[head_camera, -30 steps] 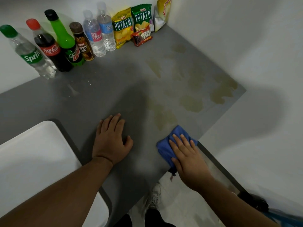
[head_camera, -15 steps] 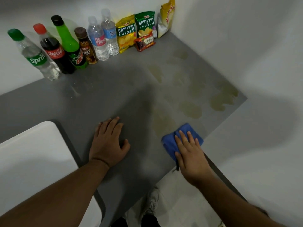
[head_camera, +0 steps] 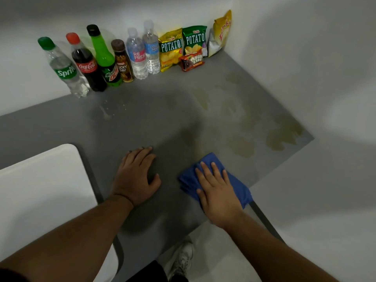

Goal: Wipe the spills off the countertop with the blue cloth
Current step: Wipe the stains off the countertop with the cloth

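Observation:
A folded blue cloth (head_camera: 237, 185) lies on the grey countertop (head_camera: 142, 123) near its front right corner. My right hand (head_camera: 217, 192) presses flat on the cloth, fingers spread, covering its middle. My left hand (head_camera: 135, 176) rests palm-down on the bare counter about a hand's width to the left. Several yellowish-brown spills stain the counter beyond the cloth: a patch (head_camera: 242, 147) just past it, a larger one (head_camera: 284, 133) by the right edge, and fainter ones (head_camera: 203, 98) farther back.
Along the back wall stand several bottles: Sprite (head_camera: 65, 72), Coca-Cola (head_camera: 87, 66), Mountain Dew (head_camera: 105, 62), water (head_camera: 150, 49). Chip bags (head_camera: 193, 39) and a snack pack (head_camera: 191, 61) fill the back right corner. A white panel (head_camera: 40, 192) sits front left. Walls close off the right side.
My right hand has slid the blue cloth slightly forward from the front edge toward the spills. My left hand has stayed planted on the counter.

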The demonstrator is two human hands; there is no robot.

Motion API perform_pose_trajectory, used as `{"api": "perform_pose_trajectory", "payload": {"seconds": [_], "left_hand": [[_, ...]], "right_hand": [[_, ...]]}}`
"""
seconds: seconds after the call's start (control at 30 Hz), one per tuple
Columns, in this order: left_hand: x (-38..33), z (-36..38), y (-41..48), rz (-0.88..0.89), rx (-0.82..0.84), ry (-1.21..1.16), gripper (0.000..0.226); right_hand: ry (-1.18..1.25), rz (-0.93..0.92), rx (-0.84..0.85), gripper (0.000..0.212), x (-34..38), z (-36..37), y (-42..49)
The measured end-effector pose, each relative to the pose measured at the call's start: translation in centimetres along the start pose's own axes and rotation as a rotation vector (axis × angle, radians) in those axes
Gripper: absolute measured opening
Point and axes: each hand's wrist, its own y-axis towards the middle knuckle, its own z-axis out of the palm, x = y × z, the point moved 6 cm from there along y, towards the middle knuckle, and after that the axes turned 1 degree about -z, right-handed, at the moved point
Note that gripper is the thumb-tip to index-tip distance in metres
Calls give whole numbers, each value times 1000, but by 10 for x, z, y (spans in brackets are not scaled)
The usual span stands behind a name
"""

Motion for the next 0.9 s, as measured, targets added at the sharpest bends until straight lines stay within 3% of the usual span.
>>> {"api": "perform_pose_trajectory", "payload": {"seconds": [0.13,0.27,0.43,0.67,0.9], "left_hand": [[3,0,-2,-14,-15,-21,63],[5,3,-2,-14,-33,-40,62],[6,4,-1,-8,-44,-41,62],[6,4,0,11,-62,-46,61],[5,7,0,35,-68,-14,61]], "right_hand": [[-12,-124,19,60,-8,8,-31],[-19,27,24,63,-40,-1,-24],[-16,114,-8,67,-17,-9,24],[-46,-83,45,61,-4,10,-4],[-38,113,4,69,-19,-10,39]]}}
